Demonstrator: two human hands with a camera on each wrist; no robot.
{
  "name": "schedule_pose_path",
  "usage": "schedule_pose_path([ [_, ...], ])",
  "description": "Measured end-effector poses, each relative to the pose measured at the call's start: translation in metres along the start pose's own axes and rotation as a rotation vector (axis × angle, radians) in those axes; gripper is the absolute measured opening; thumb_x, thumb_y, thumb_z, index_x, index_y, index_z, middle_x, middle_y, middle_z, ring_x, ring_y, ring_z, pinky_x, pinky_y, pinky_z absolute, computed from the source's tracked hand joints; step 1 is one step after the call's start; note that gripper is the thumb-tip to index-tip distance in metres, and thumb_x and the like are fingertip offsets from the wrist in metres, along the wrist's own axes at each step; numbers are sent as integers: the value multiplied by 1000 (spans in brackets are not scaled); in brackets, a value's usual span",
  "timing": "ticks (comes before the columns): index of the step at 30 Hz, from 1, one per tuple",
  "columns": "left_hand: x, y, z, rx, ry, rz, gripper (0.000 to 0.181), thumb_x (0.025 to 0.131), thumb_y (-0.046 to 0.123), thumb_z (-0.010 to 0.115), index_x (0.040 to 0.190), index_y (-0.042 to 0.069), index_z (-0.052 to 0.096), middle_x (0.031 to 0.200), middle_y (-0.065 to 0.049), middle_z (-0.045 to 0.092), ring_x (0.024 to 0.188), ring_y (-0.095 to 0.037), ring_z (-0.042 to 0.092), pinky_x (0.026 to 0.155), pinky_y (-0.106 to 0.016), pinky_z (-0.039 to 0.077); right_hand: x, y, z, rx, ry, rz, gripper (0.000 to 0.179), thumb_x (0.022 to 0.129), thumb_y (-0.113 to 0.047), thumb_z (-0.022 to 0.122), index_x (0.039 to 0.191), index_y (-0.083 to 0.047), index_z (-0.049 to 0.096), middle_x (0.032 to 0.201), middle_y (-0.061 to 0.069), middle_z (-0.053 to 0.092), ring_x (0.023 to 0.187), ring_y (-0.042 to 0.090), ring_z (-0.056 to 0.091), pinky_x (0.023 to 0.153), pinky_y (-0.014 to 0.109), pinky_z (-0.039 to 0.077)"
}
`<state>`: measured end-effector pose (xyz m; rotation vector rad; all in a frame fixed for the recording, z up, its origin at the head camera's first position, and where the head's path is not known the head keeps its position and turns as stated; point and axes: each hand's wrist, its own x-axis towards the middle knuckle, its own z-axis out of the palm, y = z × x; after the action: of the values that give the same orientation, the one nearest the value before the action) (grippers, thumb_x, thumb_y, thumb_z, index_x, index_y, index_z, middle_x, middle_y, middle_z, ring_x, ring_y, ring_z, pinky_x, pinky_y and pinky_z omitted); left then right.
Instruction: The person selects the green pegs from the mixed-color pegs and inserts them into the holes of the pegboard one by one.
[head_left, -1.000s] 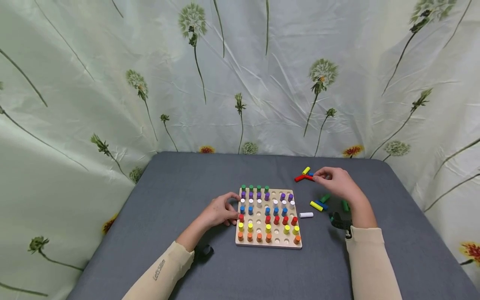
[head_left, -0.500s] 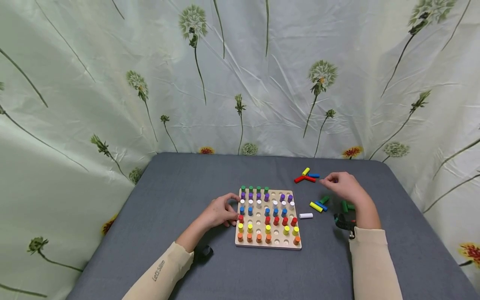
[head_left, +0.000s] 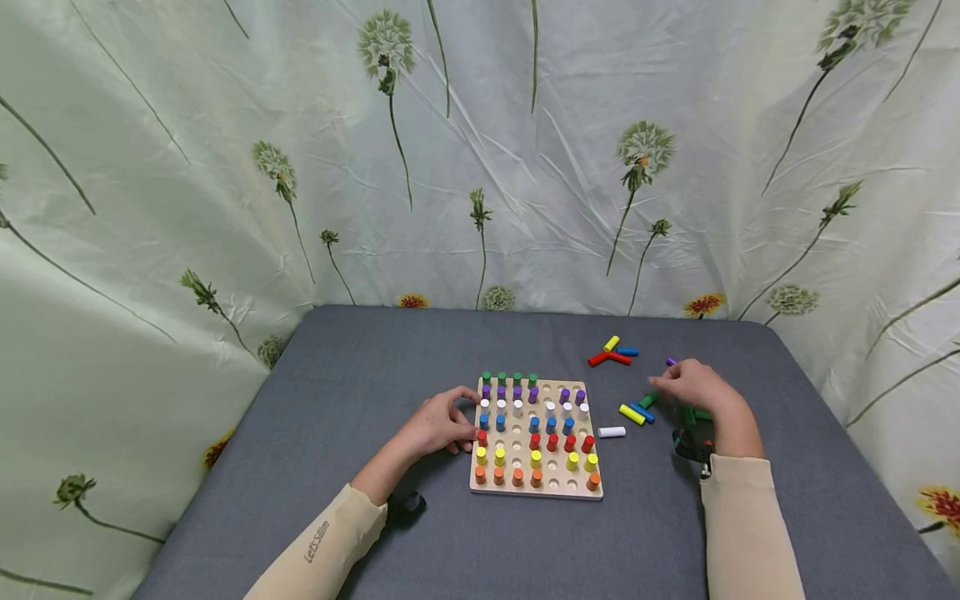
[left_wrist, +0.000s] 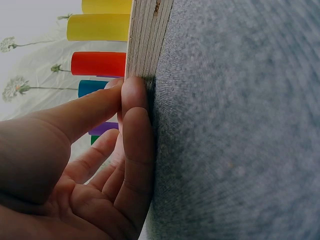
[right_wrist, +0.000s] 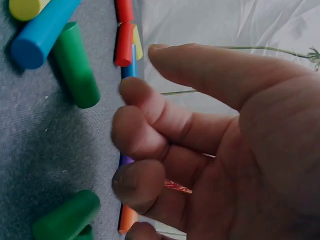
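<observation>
My left hand (head_left: 438, 423) holds the left edge of a wooden pegboard (head_left: 552, 493), thumb and fingers at its rim; the left wrist view shows the fingertips low against the board's layered side. Colour-sorted rows of round pegs stand upright in the board, with some holes bare. My right hand (head_left: 701, 390) hovers over loose pegs right of the board, holding nothing. In the right wrist view its thumb stands apart from the loosely curled fingers. Nearest it lie a green peg (right_wrist: 77, 65), another green peg (right_wrist: 67, 215) and a purple peg (head_left: 671, 362), partly hidden by the hand.
Farther back lie two red pegs, a yellow peg (head_left: 612, 342) and a blue peg (head_left: 628, 352). A yellow peg (head_left: 632, 414) touches a blue one, and a white peg (head_left: 612, 432) lies beside the board. An orange peg (right_wrist: 128, 219) shows in the right wrist view. Patterned cloth hangs behind.
My right hand has drawn back from the red and blue pegs, toward me and rightward over the green ones, uncovering the blue peg and the purple peg. The left hand stays at the board.
</observation>
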<state>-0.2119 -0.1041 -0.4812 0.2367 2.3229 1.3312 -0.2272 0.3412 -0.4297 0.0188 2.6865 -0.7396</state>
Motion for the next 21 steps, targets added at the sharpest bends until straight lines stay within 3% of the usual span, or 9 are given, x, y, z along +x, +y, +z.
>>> schedule_pose_path([
  [8, 0, 0, 1, -2, 5, -10, 46, 95, 8, 77, 137, 15, 60, 77, -6, 74, 63, -13, 71, 57, -31, 58, 7, 8, 8, -41, -38, 17, 45, 104, -36, 61, 67, -10, 61, 61, -5, 49, 61, 14, 46, 60, 30, 36],
  [21, 1, -2, 0, -8, -1, -13, 45, 96, 8, 77, 136, 16, 60, 78, -6, 74, 64, -13, 71, 57, -31, 58, 8, -4, 10, -130, -23, 175, 46, 102, -42, 64, 67, -12, 60, 65, -2, 51, 67, 17, 51, 67, 36, 39],
])
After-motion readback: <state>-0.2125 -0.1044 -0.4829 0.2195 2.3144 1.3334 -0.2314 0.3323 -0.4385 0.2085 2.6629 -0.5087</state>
